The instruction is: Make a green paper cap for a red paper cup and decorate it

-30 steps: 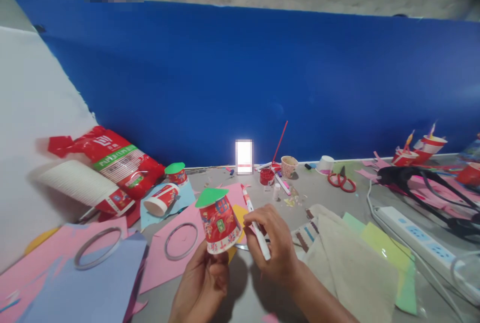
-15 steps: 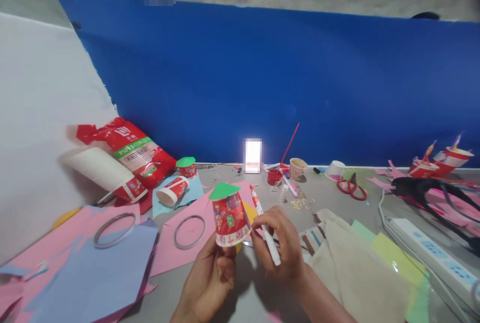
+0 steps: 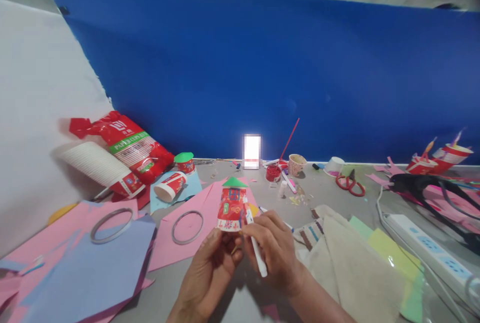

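My left hand [image 3: 210, 270] grips the rim of an upturned red paper cup [image 3: 231, 207] that carries a green paper cone on top. The cup stands upright above the grey table [image 3: 326, 195]. My right hand [image 3: 273, 253] is closed around a white marker [image 3: 257, 250], whose tip touches the cup's right side. Both hands are close together at the bottom centre.
Pink and blue paper sheets [image 3: 86, 278] with two tape rings [image 3: 187, 220] lie at left. A red bag [image 3: 129, 145] and a stack of white cups [image 3: 99, 165] rest by the wall. Red scissors [image 3: 350, 183], a power strip [image 3: 427, 250] and cloth [image 3: 356, 258] are at right.
The cup has been turned upright from a tilt, and the marker's tip has moved onto its side. The view has shifted slightly.
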{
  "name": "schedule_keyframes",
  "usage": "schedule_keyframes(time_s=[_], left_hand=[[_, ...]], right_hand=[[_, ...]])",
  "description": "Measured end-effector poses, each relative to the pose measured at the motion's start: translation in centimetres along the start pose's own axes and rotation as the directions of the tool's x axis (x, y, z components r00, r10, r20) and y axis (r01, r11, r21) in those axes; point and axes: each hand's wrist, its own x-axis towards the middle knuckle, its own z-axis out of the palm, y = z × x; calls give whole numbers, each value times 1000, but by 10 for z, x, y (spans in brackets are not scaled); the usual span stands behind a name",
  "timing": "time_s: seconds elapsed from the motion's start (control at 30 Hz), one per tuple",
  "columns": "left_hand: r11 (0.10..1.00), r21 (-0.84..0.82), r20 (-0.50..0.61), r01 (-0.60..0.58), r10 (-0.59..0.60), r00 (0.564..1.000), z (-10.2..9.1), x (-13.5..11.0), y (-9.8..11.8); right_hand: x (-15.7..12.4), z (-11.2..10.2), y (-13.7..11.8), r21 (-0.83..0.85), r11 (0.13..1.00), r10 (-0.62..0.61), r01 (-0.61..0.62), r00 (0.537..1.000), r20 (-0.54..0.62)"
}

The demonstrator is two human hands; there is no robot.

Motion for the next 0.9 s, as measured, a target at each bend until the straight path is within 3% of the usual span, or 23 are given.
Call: schedule_keyframes(time_s=[0.13, 0.4, 0.77, 0.9], left_hand=[[999, 20, -67, -28, 29, 997, 3, 0, 2], [998, -62, -194, -30, 18, 981, 14, -1, 10], [1000, -2, -181, -6, 6, 984, 14, -1, 9], [1000, 14, -203, -11, 14, 979, 14, -2, 9]], right_hand=[[0, 1, -2, 1, 1000, 1, -1, 1000, 16], [12, -16, -3, 100, 993, 73, -58, 985, -159], [12, -17, -5, 184, 961, 242, -207, 951, -193], [12, -17, -5, 165, 965, 235, -204, 952, -195]])
